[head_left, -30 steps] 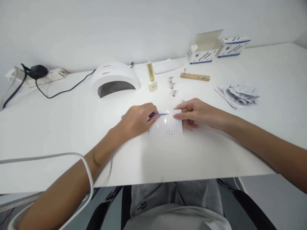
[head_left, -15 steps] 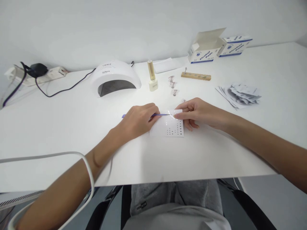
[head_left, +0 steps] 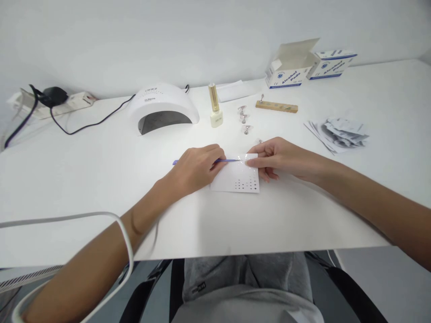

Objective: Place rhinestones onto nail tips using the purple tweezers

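Note:
My left hand (head_left: 200, 168) is closed around slim purple tweezers (head_left: 227, 160), seen only partly. Their rear end sticks out left of the hand, and the thin tip points right over a white nail sticker sheet (head_left: 224, 179). Rows of small dark diamond and dot marks cover the sheet's lower right, and a shiny clear film lies over its upper part. On the sheet's right edge, my right hand (head_left: 274, 157) pinches with thumb on top and fingers behind. The tweezer tip is close to that thumb; whether it touches the film I cannot tell.
A white nail lamp (head_left: 161, 105) and a gold-capped polish bottle (head_left: 216, 117) stand behind. Several clear nail tips on small stands (head_left: 247, 130), a wooden bar (head_left: 276, 106), alcohol pad boxes (head_left: 289, 78) and loose packets (head_left: 346, 134) lie right. A white cable (head_left: 125, 233) crosses my left arm.
Both hands hold nearly the same pose over the sticker sheet. The whole view has shifted very slightly; nothing was taken up or let go.

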The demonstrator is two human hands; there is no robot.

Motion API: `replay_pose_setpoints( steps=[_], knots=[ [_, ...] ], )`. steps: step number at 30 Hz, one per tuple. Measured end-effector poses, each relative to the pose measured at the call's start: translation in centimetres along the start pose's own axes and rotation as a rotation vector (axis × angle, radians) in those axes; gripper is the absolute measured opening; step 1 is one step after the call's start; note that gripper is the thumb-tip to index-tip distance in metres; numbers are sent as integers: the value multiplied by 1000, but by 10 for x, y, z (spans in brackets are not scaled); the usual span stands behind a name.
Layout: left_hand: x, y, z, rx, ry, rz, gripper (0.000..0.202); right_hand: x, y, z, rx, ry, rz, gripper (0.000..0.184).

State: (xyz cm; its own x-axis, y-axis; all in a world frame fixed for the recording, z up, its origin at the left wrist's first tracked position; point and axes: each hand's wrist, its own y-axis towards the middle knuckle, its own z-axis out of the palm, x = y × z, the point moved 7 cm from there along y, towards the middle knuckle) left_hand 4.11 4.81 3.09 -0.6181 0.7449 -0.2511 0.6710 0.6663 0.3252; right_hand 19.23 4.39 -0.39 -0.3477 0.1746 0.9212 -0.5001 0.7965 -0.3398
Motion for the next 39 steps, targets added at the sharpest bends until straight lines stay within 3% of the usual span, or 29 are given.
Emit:
replay_pose_setpoints(
  steps=[26,39],
  knots=[
    [0,2,2,53,-53,-53,19,1,0,1,10,-37,-5,19],
    [3,1,4,36,-83,-30,23,0,-1,1,19,-42,-7,27]
  ],
)
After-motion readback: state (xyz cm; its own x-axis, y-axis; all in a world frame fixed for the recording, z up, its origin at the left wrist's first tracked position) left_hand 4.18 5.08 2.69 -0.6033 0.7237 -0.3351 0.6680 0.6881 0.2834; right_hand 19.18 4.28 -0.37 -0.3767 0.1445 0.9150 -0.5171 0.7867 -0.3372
